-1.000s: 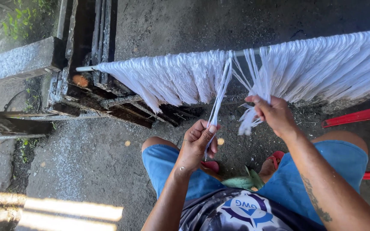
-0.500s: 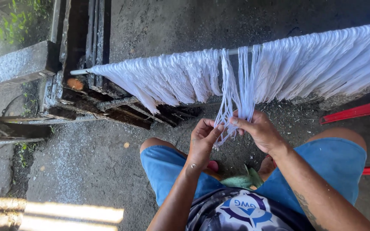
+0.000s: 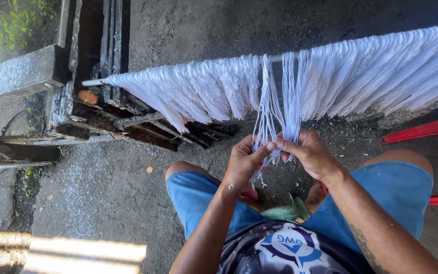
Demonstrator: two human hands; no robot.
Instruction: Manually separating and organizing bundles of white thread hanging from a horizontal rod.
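Head view: outdoor concrete ground (image 3: 97,203), both hands' fingers (image 3: 269,147) pinching white strands (image 3: 275,116) w/ rod (image 3: 95,82).

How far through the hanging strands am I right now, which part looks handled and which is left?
In hand: both hands, left hand and right hand, pinch a few white strands pulled out at a gap near the middle of the rod. The dense white bunches left of the gap and right of it look alike, so which side is already handled cannot be told; much fibre hangs on both sides.
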